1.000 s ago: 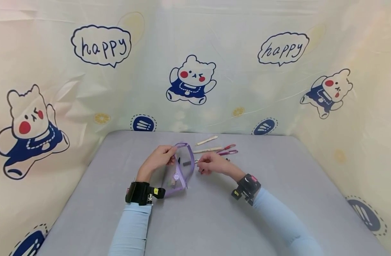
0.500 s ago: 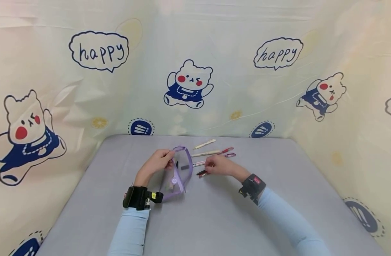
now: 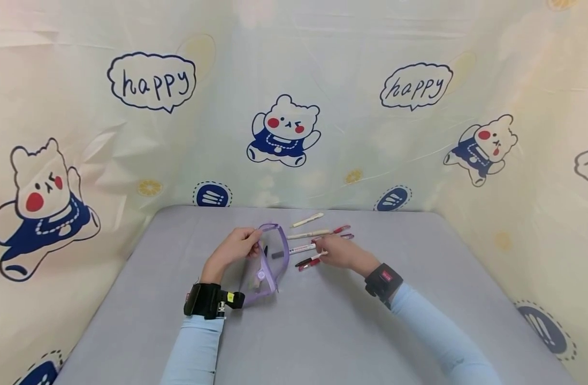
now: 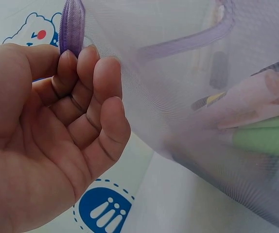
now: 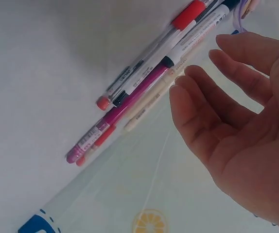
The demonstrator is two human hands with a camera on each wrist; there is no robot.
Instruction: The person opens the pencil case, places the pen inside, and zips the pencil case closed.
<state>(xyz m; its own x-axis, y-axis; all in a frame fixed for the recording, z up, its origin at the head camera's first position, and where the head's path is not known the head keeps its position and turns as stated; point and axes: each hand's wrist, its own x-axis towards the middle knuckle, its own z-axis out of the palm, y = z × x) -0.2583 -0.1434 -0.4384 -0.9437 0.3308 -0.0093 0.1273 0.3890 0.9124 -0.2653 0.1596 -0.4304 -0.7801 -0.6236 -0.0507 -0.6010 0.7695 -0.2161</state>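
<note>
1. A broad counter (image 3: pixel 298 342) is covered in plain grey and is bordered at the back and sides by a cream and pale green curtain (image 3: pixel 351 32).
2. The curtain is printed with "happy" speech bubbles, winking bears in blue outfits, orange slices and blue ovals; its fabric is visibly creased at the left.
3. On the counter, left of centre, a translucent mesh pencil pouch (image 3: pixel 252 279) edged with a purple zipper (image 3: pixel 286 258) is held partly raised, its mouth parted.
4. Through the mesh, a pink item (image 4: pixel 253 97), a light green item (image 4: pixel 263 138) and a slender yellow-and-dark item (image 4: pixel 215 98) are seen; their exact kinds cannot be told.
5. The pouch's zippered edge is pinched by the grip of the left hand (image 3: pixel 233 247), between thumb and forefinger.
6. Just right of the pouch, a white marker (image 3: pixel 303 248) is laid with its dark end within the outline of the purple edging; whether that end is inside or behind the mesh cannot be told.
7. Nearer the front edge, a black-capped pen (image 3: pixel 303 262) and a red-ended pen (image 3: pixel 309 265) are placed side by side.
8. Farther back, a cream pen (image 3: pixel 306 220), a beige pen (image 3: pixel 310 234), a red pen (image 3: pixel 342 229) and a purple pen (image 5: pixel 92 137) are scattered.
9. The right hand (image 3: pixel 342 251) is poised by the pens, its grip spread, with nothing pinched.
</note>
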